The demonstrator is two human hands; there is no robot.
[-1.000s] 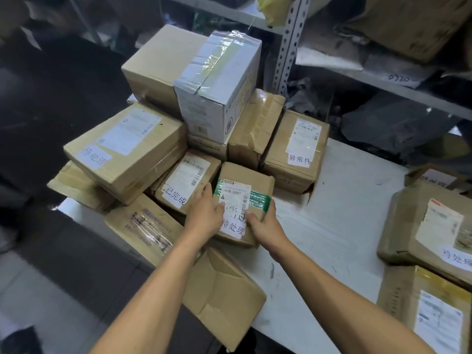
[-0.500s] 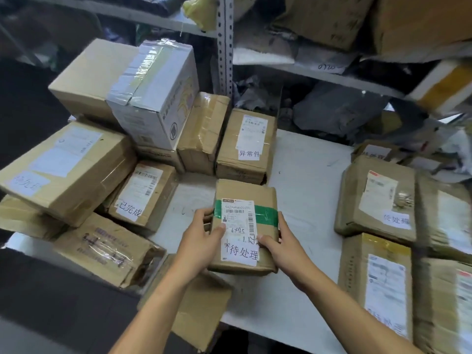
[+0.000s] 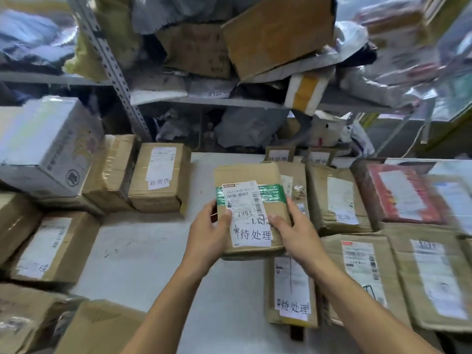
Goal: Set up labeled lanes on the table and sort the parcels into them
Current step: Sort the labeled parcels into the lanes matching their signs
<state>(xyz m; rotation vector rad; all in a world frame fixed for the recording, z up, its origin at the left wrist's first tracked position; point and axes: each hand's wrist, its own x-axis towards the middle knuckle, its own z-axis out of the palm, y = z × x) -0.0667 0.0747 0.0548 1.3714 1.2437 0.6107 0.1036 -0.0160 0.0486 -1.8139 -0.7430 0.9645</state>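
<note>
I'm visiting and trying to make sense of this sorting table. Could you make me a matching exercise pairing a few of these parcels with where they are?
Things:
1. green-taped parcel
2. white box
3. 异常件 parcel
4. red-printed parcel

Places:
A. far right of the table
B. held up between left hand and right hand
C. stacked on parcels at far left
D. on the table, left of the held one

Pairs: 1-B, 2-C, 3-D, 4-A
</note>
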